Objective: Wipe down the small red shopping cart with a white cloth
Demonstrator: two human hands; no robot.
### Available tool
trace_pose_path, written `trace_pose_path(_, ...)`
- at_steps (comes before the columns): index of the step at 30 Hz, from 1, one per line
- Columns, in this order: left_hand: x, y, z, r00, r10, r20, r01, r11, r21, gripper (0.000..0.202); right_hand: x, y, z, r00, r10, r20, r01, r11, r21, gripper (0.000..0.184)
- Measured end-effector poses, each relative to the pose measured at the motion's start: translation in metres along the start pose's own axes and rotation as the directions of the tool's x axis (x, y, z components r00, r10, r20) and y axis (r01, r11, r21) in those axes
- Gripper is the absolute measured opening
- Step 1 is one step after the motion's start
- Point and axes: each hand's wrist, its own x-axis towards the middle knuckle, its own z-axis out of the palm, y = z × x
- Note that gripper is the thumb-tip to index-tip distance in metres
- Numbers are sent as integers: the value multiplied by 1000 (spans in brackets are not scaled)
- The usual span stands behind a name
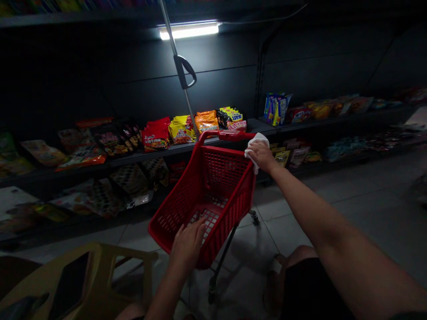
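Observation:
A red plastic shopping cart basket (207,195) on a wheeled frame stands in front of me, and its mesh floor shows nothing inside. My left hand (187,246) rests at the near rim, fingers spread over the basket's inside. My right hand (262,155) grips a white cloth (256,144) against the top corner of the far rim, next to the red handle (233,135). The cloth is bunched, and part of it hangs below my hand.
Dark store shelves (187,144) hold packaged noodles and snacks along the back, under a ceiling-bright tube light (188,31). A tall pole with a black handle (185,71) rises from the cart. A yellow plastic chair (100,262) with a dark phone (70,284) on it stands at lower left. Grey floor tiles (373,213) extend right.

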Motion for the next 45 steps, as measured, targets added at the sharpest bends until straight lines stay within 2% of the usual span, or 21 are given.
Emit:
trace_pose_path(2, -1, 5, 2, 1000, 11, 11, -11, 1000, 21, 51, -1, -12, 6, 994, 100, -45, -98, 995, 29, 33)
trace_pose_path(4, -1, 6, 3, 1000, 23, 4, -23, 999, 29, 50, -23, -49, 19, 989, 138, -44, -134, 987, 89, 32)
trace_pose_path(8, -1, -1, 5, 993, 24, -115, -28, 999, -38, 48, -119, -175, 56, 999, 2, 46, -16, 952, 306, 23)
trace_pose_path(10, -2, -7, 6, 979, -7, -204, -21, 990, -136, 50, -174, -238, 74, 999, -41, 9, 34, 919, 393, 23)
trace_pose_path(12, -3, -13, 5, 967, -37, -254, -25, 971, -239, 53, -215, -278, 88, 997, -45, -65, 68, 912, 404, 38)
trace_pose_path(13, -4, -15, 5, 965, -41, -259, -30, 963, -266, 54, -228, -286, 93, 989, -104, -104, 138, 906, 399, 41)
trace_pose_path(16, -5, -18, 1, 972, -16, -236, -38, 974, -224, 54, -234, -259, 101, 970, -149, -190, 211, 906, 367, 37)
trace_pose_path(18, -4, -17, -1, 978, -1, -209, -36, 985, -172, 54, -215, -212, 101, 970, 34, -240, 61, 924, 378, 31)
trace_pose_path(19, -3, -16, -1, 982, 9, -191, -39, 987, -157, 53, -201, -185, 100, 942, 188, -277, -65, 914, 401, 28)
trace_pose_path(21, -2, -13, -2, 988, 24, -149, -45, 989, -141, 53, -172, -137, 98, 875, 358, -326, -210, 888, 410, 29)
trace_pose_path(22, -1, -12, -2, 991, 28, -133, -46, 990, -135, 53, -159, -120, 98, 813, 471, -343, -311, 848, 428, 31)
trace_pose_path(24, -1, -10, -1, 993, 21, -117, -35, 992, -119, 52, -146, -110, 102, 705, 619, -347, -443, 766, 466, 34)
trace_pose_path(26, 0, -9, 0, 994, 2, -109, -14, 994, -104, 52, -154, -135, 109, 667, 673, -320, -486, 719, 498, 35)
trace_pose_path(29, 0, -8, 1, 995, -13, -94, 5, 996, -92, 53, -203, -219, 123, 764, 606, -221, -396, 711, 582, 34)
trace_pose_path(31, 0, -8, 1, 996, -12, -87, 3, 995, -97, 52, -243, -274, 130, 908, 406, -104, -247, 719, 649, 32)
trace_pose_path(32, 0, -8, 1, 996, -9, -89, 0, 995, -97, 52, -259, -293, 132, 953, 297, -53, -186, 717, 671, 33)
trace_pose_path(34, -1, -9, 1, 995, 3, -96, -11, 996, -89, 51, -277, -308, 135, 988, 151, 14, -122, 736, 665, 27)
trace_pose_path(36, -1, -10, 1, 994, 3, -107, -11, 997, -72, 51, -275, -294, 136, 993, 119, 14, -100, 760, 642, 17)
trace_pose_path(41, 1, -13, 2, 996, 5, -94, -11, 998, -61, 52, -234, -218, 136, 964, 261, -50, -177, 770, 612, 15)
trace_pose_path(43, 1, -13, 2, 996, 10, -90, -15, 998, -54, 51, -223, -193, 136, 932, 357, -62, -251, 759, 601, 15)
trace_pose_path(45, 1, -13, 3, 997, 6, -83, -9, 999, -40, 52, -214, -167, 137, 861, 499, -101, -353, 728, 588, 14)
